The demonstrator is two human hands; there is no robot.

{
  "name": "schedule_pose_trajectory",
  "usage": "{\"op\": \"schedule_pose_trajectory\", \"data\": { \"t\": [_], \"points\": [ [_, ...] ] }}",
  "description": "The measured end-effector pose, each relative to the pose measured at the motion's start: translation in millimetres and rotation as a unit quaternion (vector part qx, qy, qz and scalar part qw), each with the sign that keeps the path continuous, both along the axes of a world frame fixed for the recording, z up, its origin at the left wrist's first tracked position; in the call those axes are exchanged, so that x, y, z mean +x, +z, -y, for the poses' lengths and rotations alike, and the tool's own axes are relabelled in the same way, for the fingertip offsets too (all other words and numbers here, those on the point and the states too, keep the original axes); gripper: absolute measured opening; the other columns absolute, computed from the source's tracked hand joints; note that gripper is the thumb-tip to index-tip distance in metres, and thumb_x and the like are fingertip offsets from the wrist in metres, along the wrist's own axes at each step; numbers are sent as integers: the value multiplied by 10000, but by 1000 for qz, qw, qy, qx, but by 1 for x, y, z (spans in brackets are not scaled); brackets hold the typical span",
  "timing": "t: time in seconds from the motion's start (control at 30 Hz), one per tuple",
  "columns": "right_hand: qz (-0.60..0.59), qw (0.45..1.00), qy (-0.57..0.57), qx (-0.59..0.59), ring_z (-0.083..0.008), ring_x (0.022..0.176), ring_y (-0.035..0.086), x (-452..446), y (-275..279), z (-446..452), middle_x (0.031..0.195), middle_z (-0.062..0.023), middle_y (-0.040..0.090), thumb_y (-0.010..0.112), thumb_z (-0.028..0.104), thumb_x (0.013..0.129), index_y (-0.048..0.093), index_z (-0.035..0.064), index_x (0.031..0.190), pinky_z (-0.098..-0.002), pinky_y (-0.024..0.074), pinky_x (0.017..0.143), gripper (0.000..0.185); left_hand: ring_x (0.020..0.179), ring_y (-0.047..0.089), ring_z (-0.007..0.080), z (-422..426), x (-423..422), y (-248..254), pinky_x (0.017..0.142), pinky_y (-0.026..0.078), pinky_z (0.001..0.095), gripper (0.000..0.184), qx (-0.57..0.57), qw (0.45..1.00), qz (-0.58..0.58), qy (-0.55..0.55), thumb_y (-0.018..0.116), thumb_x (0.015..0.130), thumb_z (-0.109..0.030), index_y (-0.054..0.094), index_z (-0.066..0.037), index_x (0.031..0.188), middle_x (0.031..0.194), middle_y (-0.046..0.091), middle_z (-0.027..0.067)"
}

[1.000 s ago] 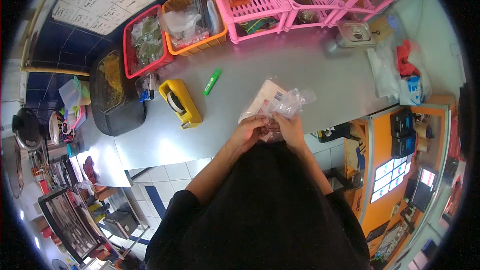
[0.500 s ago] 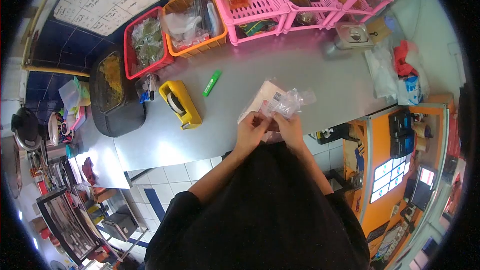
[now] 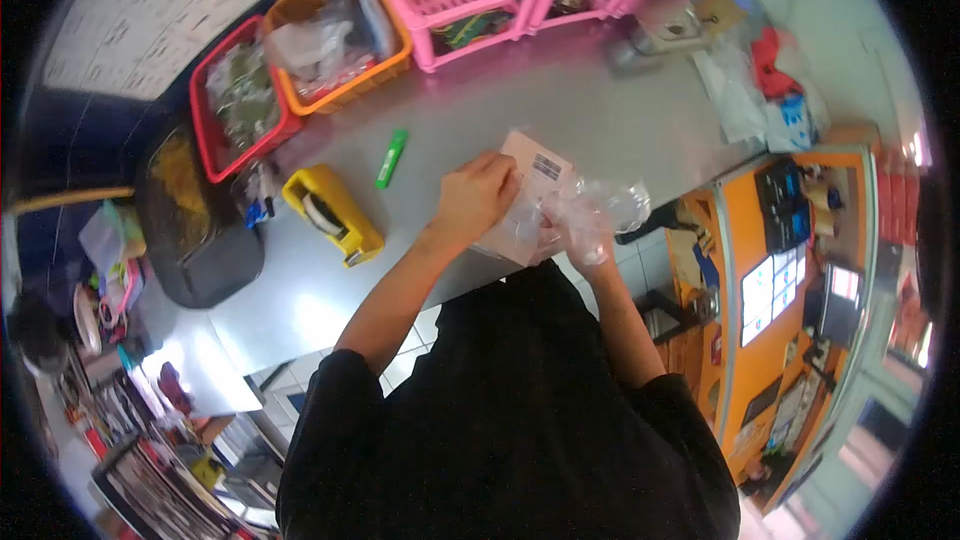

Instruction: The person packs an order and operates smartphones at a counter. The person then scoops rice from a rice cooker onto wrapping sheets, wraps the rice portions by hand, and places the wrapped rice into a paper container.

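Observation:
A pale pink, flat package (image 3: pixel 541 165) with a barcode label lies tilted near the counter's front edge. My left hand (image 3: pixel 478 197) is closed at its left edge, fingers curled over the side; what is inside the fist is mostly hidden. Crumpled clear plastic wrap (image 3: pixel 620 208) spreads over the package's right part. Partly behind that plastic, my right hand (image 3: pixel 588 243) is closed on it at the package's lower right, its fingers blurred through the film. To the left on the counter are a green marker (image 3: pixel 392 158) and a yellow tape dispenser (image 3: pixel 333 215).
A red basket (image 3: pixel 208 145) and an orange basket (image 3: pixel 350 90) of bagged goods stand at the back left. Pink stacking racks (image 3: pixel 470 0) line the back. A black container (image 3: pixel 205 265) sits at the left. Plastic bags (image 3: pixel 735 95) lie at the right end.
My hands have moved apart: the left up along the package's left edge, the right down to the right with the plastic. The camera view has shifted and turned slightly.

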State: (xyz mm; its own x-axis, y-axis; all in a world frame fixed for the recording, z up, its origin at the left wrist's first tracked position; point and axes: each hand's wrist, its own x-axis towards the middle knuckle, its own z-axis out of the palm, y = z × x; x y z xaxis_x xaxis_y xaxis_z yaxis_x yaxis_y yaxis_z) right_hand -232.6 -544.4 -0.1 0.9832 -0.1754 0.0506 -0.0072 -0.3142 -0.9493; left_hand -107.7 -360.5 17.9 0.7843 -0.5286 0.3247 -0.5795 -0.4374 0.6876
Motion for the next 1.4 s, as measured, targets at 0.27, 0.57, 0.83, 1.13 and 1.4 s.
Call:
{"op": "schedule_pose_trajectory", "data": {
  "t": [0.27,0.57,0.83,1.13,1.4],
  "points": [
    [20,987,-66,-146,-240,810,690,-40,107,34,917,-94,725,638,173,947,720,51,989,-389,553,752,153,634,604,125,60,-20,79,557,476,264,99,-264,728,-625,-102,538,1023,-141,583,-58,990,861,654,52],
    [125,940,-317,-26,-127,860,641,-181,108,173,1026,-45,707,672,-11,874,711,11,1055,-325,538,759,187,552,513,97,234,-160,129,509,435,248,141,-181,747,-587,-255,482,1057,-127,521,-43,950,804,592,55],
    [506,790,-343,50,-193,1023,625,-451,164,473,1154,-106,632,631,178,952,633,6,1166,-347,516,890,275,632,582,121,487,-366,207,618,496,268,150,-106,663,-536,-512,518,1045,-142,559,-1,1073,853,626,77],
    [192,512,-722,-424,-403,709,626,-606,330,787,820,-259,663,574,183,810,622,-34,870,-470,494,664,230,806,672,112,532,-381,179,713,531,261,172,96,737,-430,-512,635,999,-155,666,6,1053,861,693,78],
    [-81,402,-679,-609,-425,910,687,-730,237,1051,982,-255,692,627,335,890,656,-13,1114,-506,553,786,415,740,656,199,532,-362,278,676,515,303,176,-290,872,94,-382,662,968,-177,678,-5,1001,831,686,94]
  ]
}}
